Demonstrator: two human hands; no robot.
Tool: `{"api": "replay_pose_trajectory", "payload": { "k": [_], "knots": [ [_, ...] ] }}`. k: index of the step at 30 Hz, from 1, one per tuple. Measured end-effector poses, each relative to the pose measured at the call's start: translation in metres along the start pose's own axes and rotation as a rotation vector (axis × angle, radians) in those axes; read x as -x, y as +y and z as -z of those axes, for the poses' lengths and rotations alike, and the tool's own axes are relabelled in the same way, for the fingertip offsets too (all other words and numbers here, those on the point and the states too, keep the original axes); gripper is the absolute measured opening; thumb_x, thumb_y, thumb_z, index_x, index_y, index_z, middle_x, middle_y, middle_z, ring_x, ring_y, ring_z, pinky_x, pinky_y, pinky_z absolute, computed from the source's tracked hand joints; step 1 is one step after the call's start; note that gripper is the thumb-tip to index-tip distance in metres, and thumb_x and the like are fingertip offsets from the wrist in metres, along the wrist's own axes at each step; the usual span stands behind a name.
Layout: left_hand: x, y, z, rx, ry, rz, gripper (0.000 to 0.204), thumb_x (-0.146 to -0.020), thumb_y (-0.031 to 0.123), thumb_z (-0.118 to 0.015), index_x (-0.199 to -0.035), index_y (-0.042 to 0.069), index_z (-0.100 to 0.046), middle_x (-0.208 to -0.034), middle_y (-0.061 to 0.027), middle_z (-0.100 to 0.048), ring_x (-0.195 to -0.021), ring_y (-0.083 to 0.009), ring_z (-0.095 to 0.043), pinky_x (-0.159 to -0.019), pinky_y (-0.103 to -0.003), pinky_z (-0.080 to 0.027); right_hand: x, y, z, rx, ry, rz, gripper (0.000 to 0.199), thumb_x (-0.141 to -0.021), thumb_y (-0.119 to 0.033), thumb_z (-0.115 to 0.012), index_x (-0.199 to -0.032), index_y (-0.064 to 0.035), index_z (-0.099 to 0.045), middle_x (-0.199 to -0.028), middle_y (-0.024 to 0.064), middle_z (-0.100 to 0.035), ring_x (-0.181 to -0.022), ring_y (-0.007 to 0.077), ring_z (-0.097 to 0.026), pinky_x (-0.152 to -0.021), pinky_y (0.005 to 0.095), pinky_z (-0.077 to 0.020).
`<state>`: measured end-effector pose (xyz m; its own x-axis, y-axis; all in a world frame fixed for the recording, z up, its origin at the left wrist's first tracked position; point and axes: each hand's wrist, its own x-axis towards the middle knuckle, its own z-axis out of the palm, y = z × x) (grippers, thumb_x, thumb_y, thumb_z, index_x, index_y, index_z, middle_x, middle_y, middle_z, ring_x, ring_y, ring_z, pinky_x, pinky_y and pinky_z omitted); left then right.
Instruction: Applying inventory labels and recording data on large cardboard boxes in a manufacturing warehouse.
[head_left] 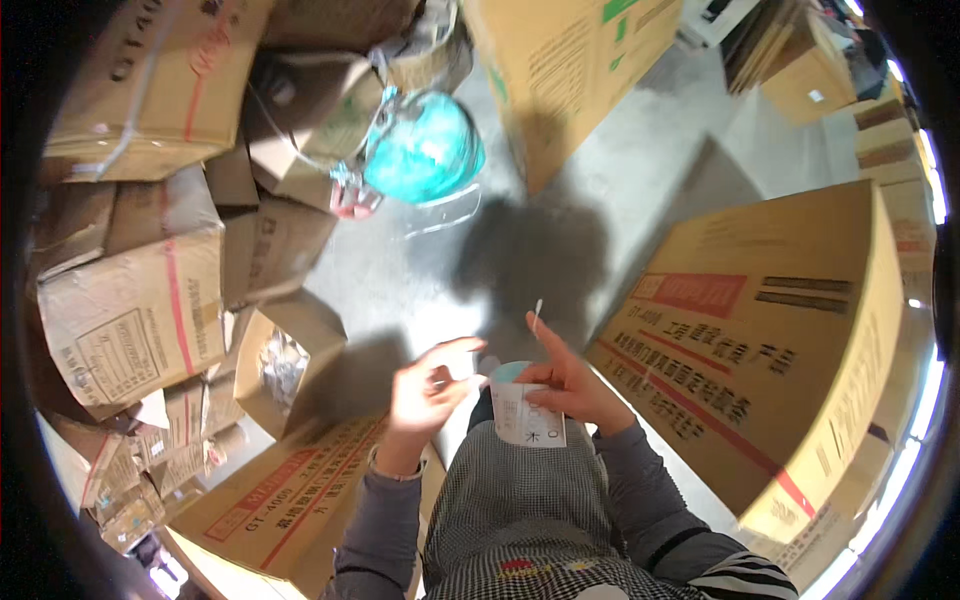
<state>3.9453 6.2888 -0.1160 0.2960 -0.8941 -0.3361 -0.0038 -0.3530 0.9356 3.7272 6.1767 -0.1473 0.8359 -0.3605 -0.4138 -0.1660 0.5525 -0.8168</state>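
Note:
My right hand [570, 385] grips a white roll of printed labels [515, 425] in front of my waist, its thumb on the outside. The inner face of the roll looks pale blue-green. A loose end of the strip hangs down flat under my thumb. The index finger of that hand points away from me, and a thin white sliver [539, 306] shows at its tip. To the left of the roll is my left hand [430, 390], thumb and index finger apart, nothing plainly held. Its thumb tip comes close to the roll's edge; whether they touch I cannot tell.
Large cardboard cartons stand close at my right [750, 340] and lower left [290, 500], another ahead [570, 80]. Stacked boxes [140, 310] fill the left side. An open carton [290, 355] holds crumpled silvery material. A bright teal plastic bundle [425, 150] lies on the grey floor [400, 250].

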Motion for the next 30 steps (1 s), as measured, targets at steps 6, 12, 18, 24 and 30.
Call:
{"api": "replay_pose_trajectory", "payload": {
  "k": [6,12,18,24,30],
  "knots": [
    [0.023,0.105,-0.031,-0.178,-0.644,0.089,0.025,-0.082,0.006,-0.072,-0.106,-0.002,-0.069,-0.090,-0.0059,-0.071,-0.084,-0.0107,-0.063,-0.075,-0.027,-0.050,0.110,-0.154,-0.048,0.635,0.095,0.025,0.089,-0.084,-0.001,-0.067,-0.156,-0.0117,-0.015,-0.089,0.0090,-0.070,-0.079,0.0173,-0.065,-0.075,0.0326,-0.0521],
    [0.039,0.160,-0.075,0.012,-0.627,-0.052,0.015,-0.084,0.008,-0.071,-0.095,-0.001,-0.072,-0.079,-0.0021,-0.069,-0.075,-0.0063,-0.059,-0.069,-0.024,-0.048,0.234,-0.165,-0.023,0.191,0.440,0.500,0.075,-0.076,0.015,-0.065,-0.145,-0.0027,-0.041,-0.093,0.0054,-0.069,-0.090,0.0125,-0.066,-0.083,0.0250,-0.0503],
    [0.053,0.200,-0.145,-0.063,-1.104,-0.220,0.028,-0.083,0.014,-0.072,-0.106,-0.001,-0.070,-0.091,-0.0017,-0.072,-0.085,-0.0056,-0.059,-0.075,-0.024,-0.047,0.313,-0.211,-0.024,0.304,0.508,0.434,0.080,-0.073,0.015,-0.068,-0.146,-0.0049,-0.040,-0.094,0.0023,-0.062,-0.087,0.0085,-0.060,-0.077,0.0224,-0.0509],
    [0.089,0.228,-0.266,-0.101,-1.176,-0.300,0.023,-0.088,0.016,-0.066,-0.099,-0.003,-0.070,-0.080,-0.0023,-0.069,-0.072,-0.0061,-0.057,-0.067,-0.025,-0.047,0.379,-0.204,-0.007,0.435,0.588,0.491,0.070,-0.074,0.012,-0.069,-0.138,-0.0078,-0.048,-0.111,0.0041,-0.061,-0.097,0.0091,-0.058,-0.085,0.0245,-0.0486],
    [0.126,0.230,-0.353,0.040,-0.740,-0.201,0.018,-0.088,0.013,-0.065,-0.091,-0.005,-0.070,-0.070,-0.0016,-0.064,-0.067,-0.0038,-0.054,-0.058,-0.025,-0.044,0.457,-0.145,0.028,1.122,1.296,0.829,0.031,-0.068,-0.004,-0.079,-0.097,-0.0046,-0.067,-0.110,0.0067,-0.066,-0.111,0.0275,-0.058,-0.095,0.0399,-0.0444]
  ]
}}
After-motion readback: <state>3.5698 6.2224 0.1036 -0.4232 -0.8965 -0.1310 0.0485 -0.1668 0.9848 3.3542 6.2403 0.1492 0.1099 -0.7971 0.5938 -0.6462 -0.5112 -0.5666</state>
